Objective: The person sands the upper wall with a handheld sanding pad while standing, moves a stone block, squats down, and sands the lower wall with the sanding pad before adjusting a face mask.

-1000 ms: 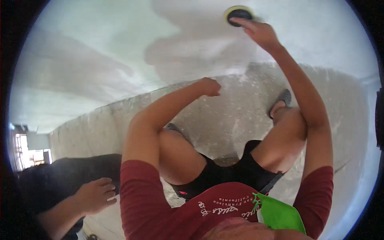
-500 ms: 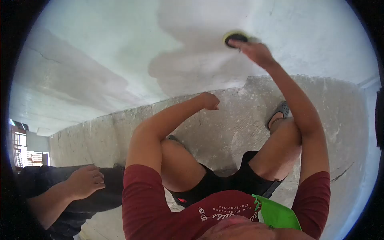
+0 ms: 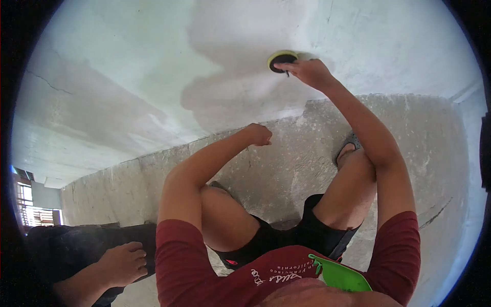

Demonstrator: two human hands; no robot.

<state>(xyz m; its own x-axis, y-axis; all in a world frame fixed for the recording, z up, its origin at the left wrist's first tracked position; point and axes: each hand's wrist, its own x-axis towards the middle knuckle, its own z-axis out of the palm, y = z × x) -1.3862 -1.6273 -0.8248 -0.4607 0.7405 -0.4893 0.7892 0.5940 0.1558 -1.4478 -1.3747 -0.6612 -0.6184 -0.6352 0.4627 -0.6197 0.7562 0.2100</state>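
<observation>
My right hand presses a round black pad with a yellow-green rim flat against the pale wall; its fingers lie over the pad's back. Around the pad the wall shows a darker greyish patch. My left hand is closed in a loose fist above the floor, its forearm resting by my left knee. Whether anything small is inside that fist is hidden.
A co-worker's hand rests near dark-clothed legs at the lower left. The rough concrete floor meets the wall. A bright window stands far left. A green mask hangs at my chest.
The right hand and pad have moved down the view, then left, along the wall. My left hand has sunk slightly in view and stays closed. The co-worker's hand has shifted.
</observation>
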